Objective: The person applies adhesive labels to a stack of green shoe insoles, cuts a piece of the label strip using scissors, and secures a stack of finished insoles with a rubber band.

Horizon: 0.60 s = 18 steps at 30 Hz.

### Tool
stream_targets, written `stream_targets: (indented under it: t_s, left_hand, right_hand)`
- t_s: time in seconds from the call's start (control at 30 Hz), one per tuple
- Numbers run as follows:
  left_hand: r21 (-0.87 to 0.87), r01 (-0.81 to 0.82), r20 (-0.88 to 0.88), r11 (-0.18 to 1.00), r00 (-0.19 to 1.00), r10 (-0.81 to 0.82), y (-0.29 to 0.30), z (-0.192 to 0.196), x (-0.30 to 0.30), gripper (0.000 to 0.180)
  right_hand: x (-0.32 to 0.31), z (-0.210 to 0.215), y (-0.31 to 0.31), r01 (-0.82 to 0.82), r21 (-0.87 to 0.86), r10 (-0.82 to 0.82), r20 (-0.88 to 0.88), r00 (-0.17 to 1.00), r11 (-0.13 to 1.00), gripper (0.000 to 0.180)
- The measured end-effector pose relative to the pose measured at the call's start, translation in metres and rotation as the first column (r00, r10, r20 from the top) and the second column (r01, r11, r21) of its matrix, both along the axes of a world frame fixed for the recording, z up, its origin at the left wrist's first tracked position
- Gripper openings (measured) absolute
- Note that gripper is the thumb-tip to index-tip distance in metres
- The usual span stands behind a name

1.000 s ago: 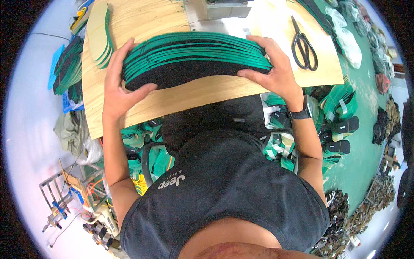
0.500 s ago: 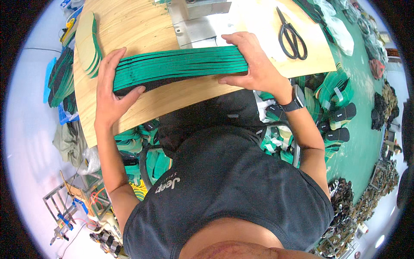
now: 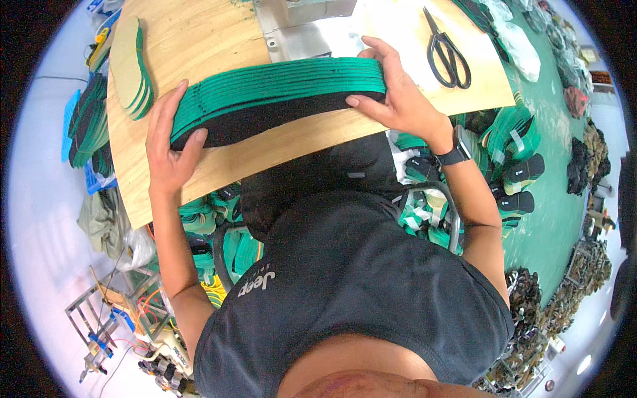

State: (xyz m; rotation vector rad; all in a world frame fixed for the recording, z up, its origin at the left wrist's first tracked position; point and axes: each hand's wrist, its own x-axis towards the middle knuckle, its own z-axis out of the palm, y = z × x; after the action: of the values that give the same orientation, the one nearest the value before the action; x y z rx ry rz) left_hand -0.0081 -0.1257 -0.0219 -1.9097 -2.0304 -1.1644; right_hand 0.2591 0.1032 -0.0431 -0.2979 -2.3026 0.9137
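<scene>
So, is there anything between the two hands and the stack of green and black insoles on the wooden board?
Nothing visible. The left hand grips one end of the stack of insoles and the right hand presses on the other end, both in direct contact. The scissors lie apart, beyond the right hand, on the wooden board.

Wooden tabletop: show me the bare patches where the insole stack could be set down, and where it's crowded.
On the wooden tabletop, bare wood lies between the small insole pile at the left edge and the grey metal plate. A thin strip runs along the near edge below the green-and-black insole stack. The stack, held by the left hand and right hand, fills the middle; scissors take the right.
</scene>
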Motion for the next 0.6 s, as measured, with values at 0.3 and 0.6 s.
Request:
stream_targets:
  t_s: [0.3, 0.6]
  left_hand:
    - [-0.223, -0.011, 0.429, 0.975, 0.897, 0.108, 0.013, 0.002, -0.023, 0.044]
    - [-0.071, 0.097, 0.750, 0.993, 0.662, -0.011, 0.013, -0.042, -0.063, 0.074]
  right_hand:
    - [-0.012, 0.010, 0.011, 0.084, -0.176, -0.059, 0.144, 0.988, 0.981, 0.041]
    - [0.005, 0.014, 0.010, 0.204, 0.060, -0.211, 0.153, 0.966, 0.977, 0.061]
